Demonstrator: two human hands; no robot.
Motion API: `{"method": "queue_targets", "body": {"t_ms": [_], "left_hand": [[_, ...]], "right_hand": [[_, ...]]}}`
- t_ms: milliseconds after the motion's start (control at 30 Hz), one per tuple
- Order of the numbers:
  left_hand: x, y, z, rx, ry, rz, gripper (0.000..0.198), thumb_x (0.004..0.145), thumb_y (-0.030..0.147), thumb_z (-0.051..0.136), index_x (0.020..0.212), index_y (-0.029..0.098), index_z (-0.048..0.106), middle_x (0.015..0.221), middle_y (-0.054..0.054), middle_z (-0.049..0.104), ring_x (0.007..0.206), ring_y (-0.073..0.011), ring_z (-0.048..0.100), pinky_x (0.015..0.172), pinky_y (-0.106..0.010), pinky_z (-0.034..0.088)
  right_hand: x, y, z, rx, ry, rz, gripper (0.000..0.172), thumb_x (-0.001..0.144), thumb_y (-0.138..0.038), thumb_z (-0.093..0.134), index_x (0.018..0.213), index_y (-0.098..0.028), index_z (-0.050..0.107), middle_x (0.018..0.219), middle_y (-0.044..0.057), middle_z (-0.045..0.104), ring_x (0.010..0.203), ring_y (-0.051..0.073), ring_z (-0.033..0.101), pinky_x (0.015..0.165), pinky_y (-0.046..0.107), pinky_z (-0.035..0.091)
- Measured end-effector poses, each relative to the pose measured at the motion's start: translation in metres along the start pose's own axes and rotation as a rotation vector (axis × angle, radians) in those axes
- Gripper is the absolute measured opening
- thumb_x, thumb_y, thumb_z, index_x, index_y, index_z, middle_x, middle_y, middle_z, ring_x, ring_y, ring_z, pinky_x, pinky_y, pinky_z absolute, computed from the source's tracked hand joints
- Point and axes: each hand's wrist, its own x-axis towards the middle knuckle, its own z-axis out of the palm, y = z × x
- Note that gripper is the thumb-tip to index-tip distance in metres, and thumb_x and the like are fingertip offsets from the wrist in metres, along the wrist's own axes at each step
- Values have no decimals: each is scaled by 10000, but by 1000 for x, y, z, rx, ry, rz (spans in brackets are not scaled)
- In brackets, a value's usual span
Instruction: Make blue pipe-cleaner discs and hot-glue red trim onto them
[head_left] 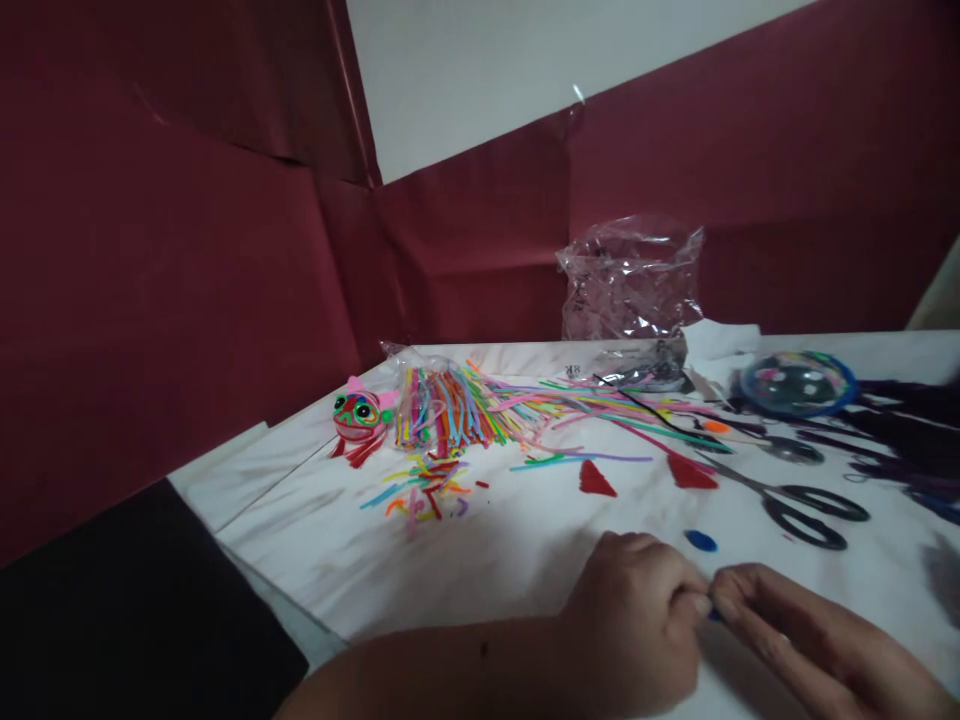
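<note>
On the near right part of the white table (pixel 315 560), I could see through the head camera that the left hand (pixel 637 615) and the right hand (pixel 810 635) met at their fingertips, both pinching a small blue piece (pixel 714 616), whose shape I could not tell, because the fingers covered most of it. Just beyond them lay a flat blue disc (pixel 701 541), with black scissors (pixel 766 490) near it and two red pieces (pixel 597 479) farther to the left.
</note>
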Motion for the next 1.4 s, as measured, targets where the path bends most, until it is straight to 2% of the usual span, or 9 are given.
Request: {"method": "queue_targets", "body": {"t_ms": [100, 267, 367, 600, 733, 867, 1033, 1200, 1400], "left_hand": [[0, -2, 0, 89, -64, -32, 79, 724, 100, 491, 697, 173, 501, 722, -46, 604, 716, -178, 541, 680, -293, 402], [4, 2, 2, 9, -50, -239, 151, 709, 56, 432, 626, 181, 442, 630, -6, 528, 620, -143, 480, 577, -257, 342], [6, 5, 1, -33, -67, -295, 164, 716, 56, 419, 614, 184, 429, 590, 12, 486, 600, -136, 460, 566, -250, 328], [2, 5, -1, 70, -98, -199, 152, 774, 93, 418, 659, 178, 472, 682, -32, 554, 675, -173, 508, 613, -276, 353], [2, 3, -2, 87, -66, -97, 140, 764, 79, 421, 687, 180, 481, 713, -42, 571, 707, -180, 518, 634, -277, 365], [5, 2, -5, 99, -65, -18, 154, 695, 42, 423, 638, 185, 433, 653, -24, 530, 653, -163, 484, 598, -262, 348], [9, 4, -6, -6, -63, -192, 158, 696, 60, 424, 601, 186, 422, 571, 25, 450, 576, -128, 436, 545, -235, 307], [11, 5, -4, -217, -89, -362, 134, 732, 150, 446, 602, 180, 444, 542, 47, 422, 530, -109, 401, 513, -218, 306], [12, 4, -5, -236, -76, -354, 98, 718, 171, 481, 629, 166, 522, 600, 20, 518, 593, -126, 461, 564, -226, 351]], "right_hand": [[-1, -12, 2, 9, -163, 41, 277, 805, -447, 497, 651, -228, 568, 609, 35, 631, 582, 194, 600, 533, 251, 513], [0, -27, 6, -57, -85, 48, 173, 857, -361, 445, 813, -219, 536, 716, 24, 622, 658, 174, 587, 597, 252, 486], [0, -33, 5, -133, -113, 30, 205, 888, -325, 384, 742, -223, 487, 652, 7, 575, 605, 159, 552, 560, 250, 463], [-1, -42, 3, -301, -95, -125, 215, 883, -230, 319, 696, -229, 424, 637, 25, 538, 562, 165, 526, 541, 275, 444], [0, -43, 2, -297, -108, -67, 199, 877, -228, 330, 698, -225, 417, 634, 20, 530, 561, 163, 514, 537, 273, 434], [0, -41, 2, -166, -163, -7, 186, 875, -238, 371, 712, -210, 456, 639, 4, 539, 591, 152, 503, 565, 259, 432], [1, -42, 3, -39, -128, 95, 221, 879, -302, 415, 712, -191, 508, 636, -9, 541, 613, 145, 490, 564, 247, 418], [2, -46, 2, -55, -107, 100, 224, 872, -323, 407, 694, -203, 473, 622, -16, 512, 603, 144, 484, 561, 250, 412], [3, -44, 2, -96, -102, 61, 184, 871, -293, 402, 715, -209, 451, 632, -20, 495, 590, 143, 472, 556, 253, 397]]}}
